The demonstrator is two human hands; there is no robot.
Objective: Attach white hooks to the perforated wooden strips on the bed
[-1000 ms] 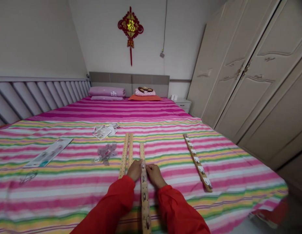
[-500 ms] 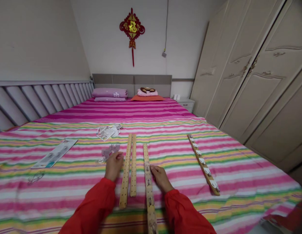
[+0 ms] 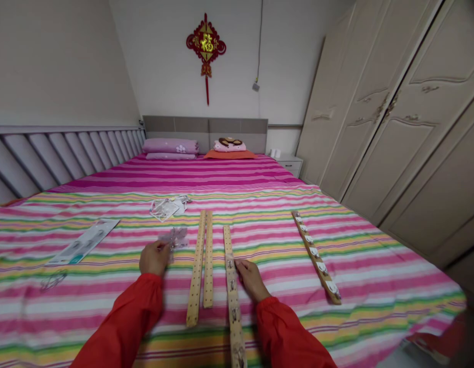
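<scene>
Head view: striped bedspread [image 3: 107, 286] bears wooden strips [image 3: 200, 266]; cream wardrobe [image 3: 394, 133] stands right.

Wall hanging: one gold Chinese character, 福, is carried at the centre of the red knotted ornament [image 3: 206, 42] that is hung on the wall above the headboard; it is set in a diamond-shaped panel.
Flat card package [image 3: 84, 241]: printed marks are borne on its white and teal face, where it is laid on the striped bedspread [image 3: 336, 240] at the left, but they are too small and blurred to be read.
Small clear packet [image 3: 174, 237]: it is met at its near edge by the left hand [image 3: 155, 258]; no lettering can be made out on it.
</scene>
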